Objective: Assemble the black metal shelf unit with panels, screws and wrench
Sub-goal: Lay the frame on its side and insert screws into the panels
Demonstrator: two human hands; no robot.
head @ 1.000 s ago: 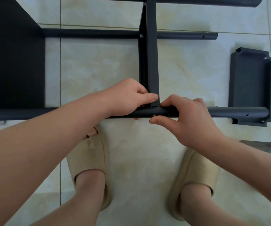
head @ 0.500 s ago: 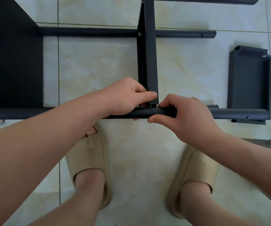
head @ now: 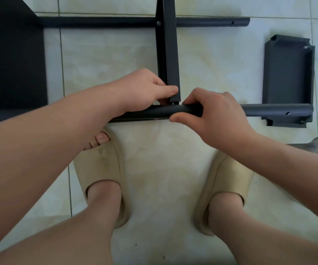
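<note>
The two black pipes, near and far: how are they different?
The near pipe is held by the right hand; no hand touches the far pipe. The near pipe's end lies over a loose panel; the far pipe's end lies over bare floor. Both are black, round, with a hole near the end.

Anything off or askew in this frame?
Nothing damaged or spilled. One loose panel lies on the floor at right, partly under the end of the near tube, unmounted. The left hand pinches the middle panel, the right hand grips the tube; they partly hide that joint.
</note>
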